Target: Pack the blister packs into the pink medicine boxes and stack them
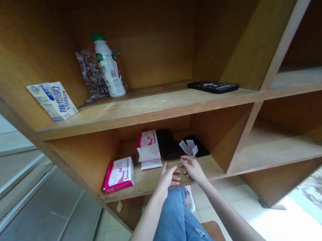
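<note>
Looking down past ripped blue jeans [177,225] and pale floor tiles [215,196], the view fills with a tilted wooden shelf unit [148,116] of worn, honey-coloured boards. On the upper shelf, a Vitasoy carton [53,101] with blue Latin and Chinese lettering leans near the left wall. A white plastic bottle [109,68] with a green cap stands before a crinkled snack bag [91,74], and a black smartphone [212,86] lies to the right. On the lower shelf sit a pink-and-white box [118,175], its small print unreadable, and a stack of white-and-pink packets [148,149]. The open left hand [167,177] and open right hand [193,169] hold nothing; they lie side by side at the shelf's front edge, fingers spread and nearly touching, nearest a dark ribbed tray [167,145] and a black case [200,151] topped with white paper slips [188,147].
</note>
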`<state>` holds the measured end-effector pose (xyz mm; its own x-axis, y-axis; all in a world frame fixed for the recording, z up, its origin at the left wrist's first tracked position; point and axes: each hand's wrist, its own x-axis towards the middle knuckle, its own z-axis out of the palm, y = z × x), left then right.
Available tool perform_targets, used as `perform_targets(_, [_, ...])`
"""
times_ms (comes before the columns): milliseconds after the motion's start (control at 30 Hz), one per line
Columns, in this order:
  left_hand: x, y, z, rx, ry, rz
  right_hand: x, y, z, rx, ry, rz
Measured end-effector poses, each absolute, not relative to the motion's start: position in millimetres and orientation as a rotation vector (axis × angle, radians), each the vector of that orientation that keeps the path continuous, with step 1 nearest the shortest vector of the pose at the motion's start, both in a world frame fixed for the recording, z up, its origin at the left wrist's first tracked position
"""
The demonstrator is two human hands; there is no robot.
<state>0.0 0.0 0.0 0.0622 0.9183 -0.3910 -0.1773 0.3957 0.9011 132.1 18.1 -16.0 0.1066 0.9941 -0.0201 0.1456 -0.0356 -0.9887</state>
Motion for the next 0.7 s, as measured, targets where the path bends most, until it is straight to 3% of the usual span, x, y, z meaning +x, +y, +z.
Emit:
perform_targets(167, [0, 14, -17, 0.68, 1.195, 1.074, 137, 31, -31, -1.515, -1.09, 0.932])
perform_targets(367, [0, 32, -10, 0.684, 1.165, 1.018, 145, 49, -24, -1.524, -1.016, 1.11])
perform_targets(700, [-6, 38, -5, 0.654, 1.098, 0.902, 137, 78, -25, -1.615, -1.048, 1.101])
